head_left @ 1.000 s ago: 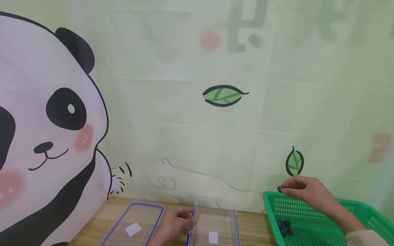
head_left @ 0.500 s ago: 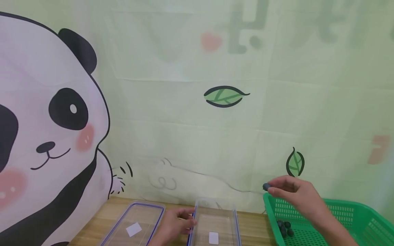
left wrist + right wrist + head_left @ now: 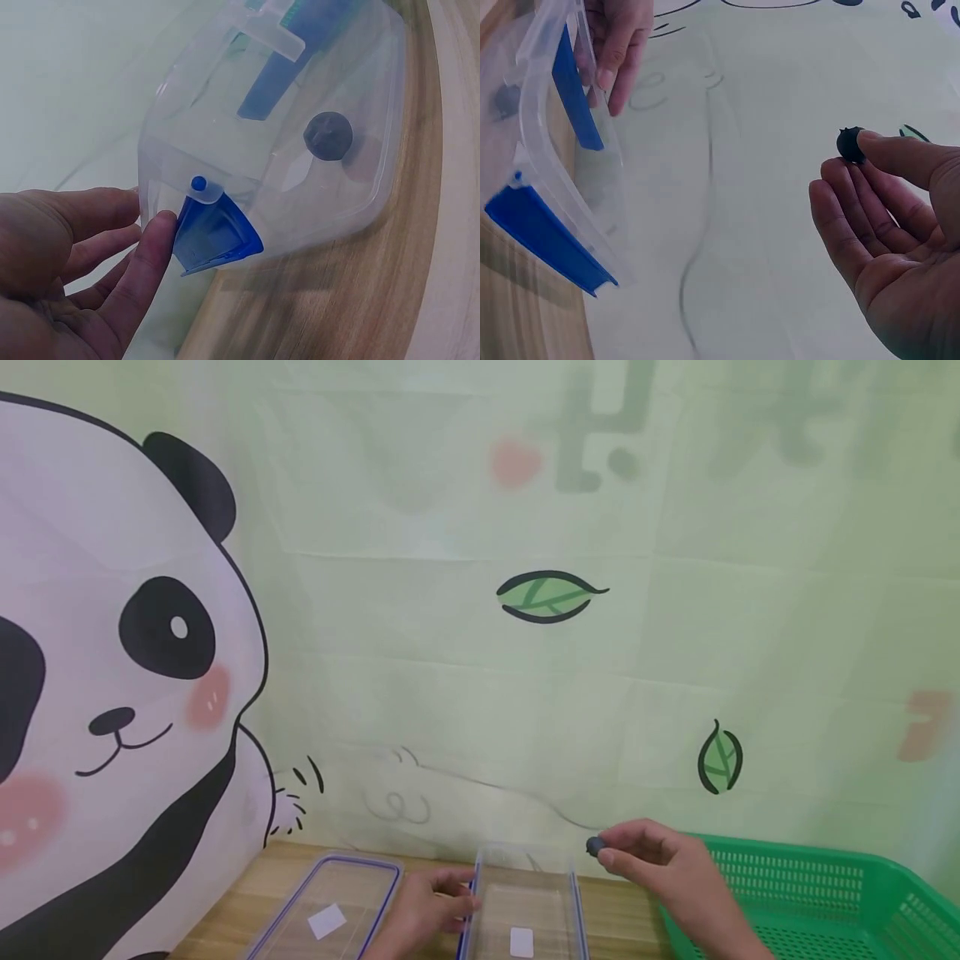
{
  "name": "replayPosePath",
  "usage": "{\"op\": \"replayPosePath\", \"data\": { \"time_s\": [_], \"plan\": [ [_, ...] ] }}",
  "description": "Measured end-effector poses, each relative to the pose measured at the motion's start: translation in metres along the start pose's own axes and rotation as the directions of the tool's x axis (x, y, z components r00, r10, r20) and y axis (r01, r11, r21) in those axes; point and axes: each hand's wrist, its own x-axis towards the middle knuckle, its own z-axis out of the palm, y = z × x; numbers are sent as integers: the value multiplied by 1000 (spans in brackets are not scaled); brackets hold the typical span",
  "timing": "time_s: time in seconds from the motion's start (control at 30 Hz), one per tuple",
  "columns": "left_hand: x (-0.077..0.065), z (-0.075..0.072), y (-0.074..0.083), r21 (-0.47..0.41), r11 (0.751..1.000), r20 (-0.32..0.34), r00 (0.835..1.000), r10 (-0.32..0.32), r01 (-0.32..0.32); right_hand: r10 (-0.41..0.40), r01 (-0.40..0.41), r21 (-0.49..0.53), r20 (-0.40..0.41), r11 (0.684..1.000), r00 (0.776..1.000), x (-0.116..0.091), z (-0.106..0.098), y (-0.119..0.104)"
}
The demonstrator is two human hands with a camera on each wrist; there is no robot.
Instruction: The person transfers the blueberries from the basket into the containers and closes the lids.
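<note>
The right hand (image 3: 678, 877), with a blueberry (image 3: 596, 846) at its fingertips, has moved left since the earlier frames, from over the basket to just beside the clear box; the left hand (image 3: 423, 906) has stayed put. The largest thing is the pale green backdrop (image 3: 420, 710), printed with a panda (image 3: 67, 527) on the left and 2 outlined leaves. Below it lies the wood-grain table (image 3: 622, 910). On its right side stands the green basket (image 3: 795, 847), partly hidden by the right hand and forearm. Near the middle is the clear box (image 3: 525, 906), with blue latches (image 3: 214, 236) and a white label. To its left, beyond the left hand, lies a clear, blue-edged lid (image 3: 360, 902) with another white label (image 3: 327, 921). The left hand is loosely spread, fingers slightly bent, its tips touching the left side of the box near 1 latch. The right hand pinches the blueberry between thumb and fingertips, the other fingers gently curved. That blueberry is in the air, right of the box and above the table. A 2nd dark berry (image 3: 328, 136) shows inside the box from the left wrist.
</note>
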Motion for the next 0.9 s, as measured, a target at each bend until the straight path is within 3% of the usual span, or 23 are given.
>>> {"op": "replayPosePath", "data": {
  "time_s": [0.47,0.77,0.9],
  "plan": [
    [0,0,1,-5,1000,7,1000,-4,4,5,-8,18,149,1000,989,2,39,18],
    [1,-2,0,-2,1000,17,1000,-11,12,27,-34,21,256,999,966,7,69,40],
    [2,-1,-1,-3,1000,24,1000,-16,17,37,-43,11,324,999,945,8,81,51]
  ]
}}
